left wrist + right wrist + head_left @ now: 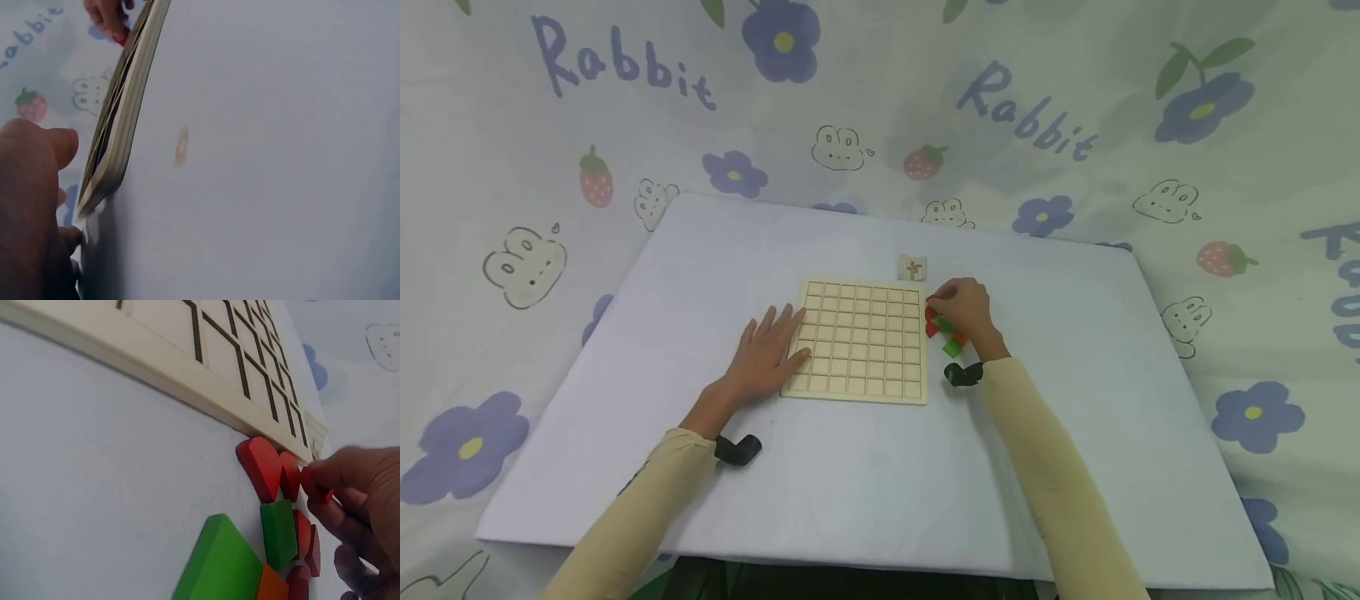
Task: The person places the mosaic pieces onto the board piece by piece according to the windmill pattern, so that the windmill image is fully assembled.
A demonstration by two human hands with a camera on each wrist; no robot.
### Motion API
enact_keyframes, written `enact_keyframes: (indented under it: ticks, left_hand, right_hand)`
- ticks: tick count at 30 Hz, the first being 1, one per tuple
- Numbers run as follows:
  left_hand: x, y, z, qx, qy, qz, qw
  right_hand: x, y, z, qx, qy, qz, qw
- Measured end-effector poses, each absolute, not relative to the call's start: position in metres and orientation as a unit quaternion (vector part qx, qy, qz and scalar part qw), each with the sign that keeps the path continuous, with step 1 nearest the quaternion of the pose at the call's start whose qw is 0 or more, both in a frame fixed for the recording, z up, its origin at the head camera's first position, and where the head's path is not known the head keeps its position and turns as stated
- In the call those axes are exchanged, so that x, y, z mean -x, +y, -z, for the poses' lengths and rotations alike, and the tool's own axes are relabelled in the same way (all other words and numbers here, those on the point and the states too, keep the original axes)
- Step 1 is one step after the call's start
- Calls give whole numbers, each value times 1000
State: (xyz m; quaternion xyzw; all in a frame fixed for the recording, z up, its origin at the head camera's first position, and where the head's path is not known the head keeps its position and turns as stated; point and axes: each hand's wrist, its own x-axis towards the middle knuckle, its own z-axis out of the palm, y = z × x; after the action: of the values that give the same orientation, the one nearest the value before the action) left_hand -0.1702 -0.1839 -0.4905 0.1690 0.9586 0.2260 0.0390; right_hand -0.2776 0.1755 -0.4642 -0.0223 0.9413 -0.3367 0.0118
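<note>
A pale wooden grid board (pixel 861 342) lies on the white table, its squares bare. My left hand (pixel 763 354) rests at its left edge with the fingers spread and straight. Off the board's right side, my right hand (pixel 967 310) pinches a red block (pixel 317 485) between thumb and fingers. Close by lie more red blocks (pixel 260 465), a green block (pixel 279 534), a larger green block (pixel 219 565) and an orange block (pixel 271 585). In the head view, my right hand partly hides this cluster.
A small printed card (pixel 912 267) lies behind the board's far right corner. The white tabletop (pixel 850 483) extends around the board. Behind it hangs a patterned cloth (pixel 880 100) with rabbits and flowers. Black straps (pixel 739 450) stick out at both wrists.
</note>
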Motion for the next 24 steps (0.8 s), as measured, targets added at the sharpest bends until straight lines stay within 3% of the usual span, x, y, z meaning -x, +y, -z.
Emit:
enact_keyframes:
  ticks: [6, 16, 24]
  left_hand:
    - [168, -185, 496, -167, 959, -230, 16]
    - [167, -185, 505, -161, 964, -210, -17]
    - [166, -182, 503, -157, 966, -203, -19]
  right_hand:
    - [272, 168, 470, 30, 917, 398, -25]
    - [260, 128, 466, 50, 861, 506, -16]
    - [259, 103, 472, 101, 856, 505, -34]
